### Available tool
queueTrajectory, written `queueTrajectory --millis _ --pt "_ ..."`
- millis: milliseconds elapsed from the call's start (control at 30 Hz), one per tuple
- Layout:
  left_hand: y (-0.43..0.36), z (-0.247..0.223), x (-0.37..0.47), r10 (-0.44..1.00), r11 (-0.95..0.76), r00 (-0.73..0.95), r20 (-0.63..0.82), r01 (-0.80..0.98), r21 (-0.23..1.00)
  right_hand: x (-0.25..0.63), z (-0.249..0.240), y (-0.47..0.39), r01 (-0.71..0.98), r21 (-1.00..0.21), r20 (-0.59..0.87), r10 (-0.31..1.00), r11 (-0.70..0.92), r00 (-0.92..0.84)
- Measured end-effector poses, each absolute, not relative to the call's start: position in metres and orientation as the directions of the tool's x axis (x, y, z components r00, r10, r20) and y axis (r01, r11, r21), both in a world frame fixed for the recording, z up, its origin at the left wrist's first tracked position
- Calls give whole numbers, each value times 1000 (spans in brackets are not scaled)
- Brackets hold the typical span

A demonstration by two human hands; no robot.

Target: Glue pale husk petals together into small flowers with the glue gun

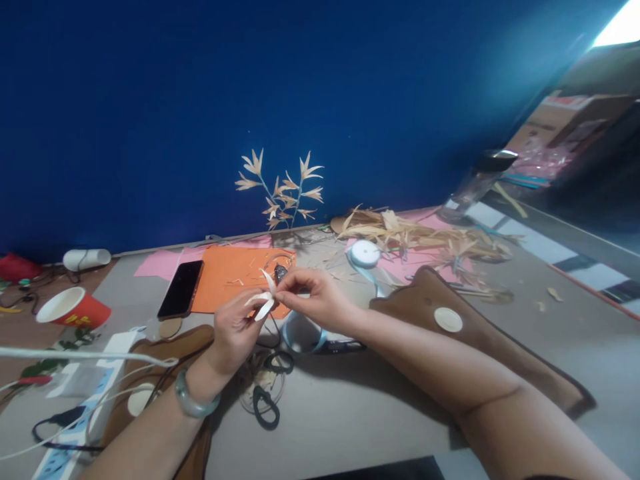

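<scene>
My left hand point(235, 327) pinches the base of a small pale flower point(265, 301) with narrow pointed petals, like dried husk. From the right, my right hand point(313, 297) closes thumb and forefinger on the same flower near its middle. Both hands are raised over the table, above an orange sheet point(220, 267). Below them lie black-handled scissors point(266, 407), with a roll of light blue ribbon point(303, 333) close by. Behind stand finished-looking stems with dried husk flowers point(283, 193). Exactly how the fingertips meet on the flower is partly hidden.
A phone point(181, 289) and a red paper cup point(75, 309) are on the left, near a power strip point(85, 407) with cables. To the right are a ribbon spool point(365, 253), a heap of dried husks point(420, 233), a brown mat point(480, 333) and a clear bottle point(470, 187).
</scene>
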State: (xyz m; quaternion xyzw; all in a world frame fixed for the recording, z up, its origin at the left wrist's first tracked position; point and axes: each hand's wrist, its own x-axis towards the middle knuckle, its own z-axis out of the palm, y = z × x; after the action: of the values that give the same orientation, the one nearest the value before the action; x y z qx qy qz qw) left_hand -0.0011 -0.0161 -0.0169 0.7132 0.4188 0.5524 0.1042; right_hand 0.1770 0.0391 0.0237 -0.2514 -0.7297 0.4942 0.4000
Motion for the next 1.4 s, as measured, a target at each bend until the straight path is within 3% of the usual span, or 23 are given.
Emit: queueTrajectory --millis 600,800,1000,1200,1400 --pt "-16 -16 0 668 -654 68 741 528 541 176 21 36 -20 -916 355 783 401 -511" --pt "-16 -7 4 751 -561 -19 660 511 652 177 28 37 -39 -937 310 772 348 -555" --pt "-16 2 5 807 -504 -67 586 437 745 178 32 35 -42 -915 356 752 402 -555" --pt "-9 4 3 846 -371 -259 466 341 864 175 23 42 55 -914 331 818 402 -470" --pt "4 5 -7 848 -325 -400 347 123 938 171 1 53 261 -811 273 734 523 -622"
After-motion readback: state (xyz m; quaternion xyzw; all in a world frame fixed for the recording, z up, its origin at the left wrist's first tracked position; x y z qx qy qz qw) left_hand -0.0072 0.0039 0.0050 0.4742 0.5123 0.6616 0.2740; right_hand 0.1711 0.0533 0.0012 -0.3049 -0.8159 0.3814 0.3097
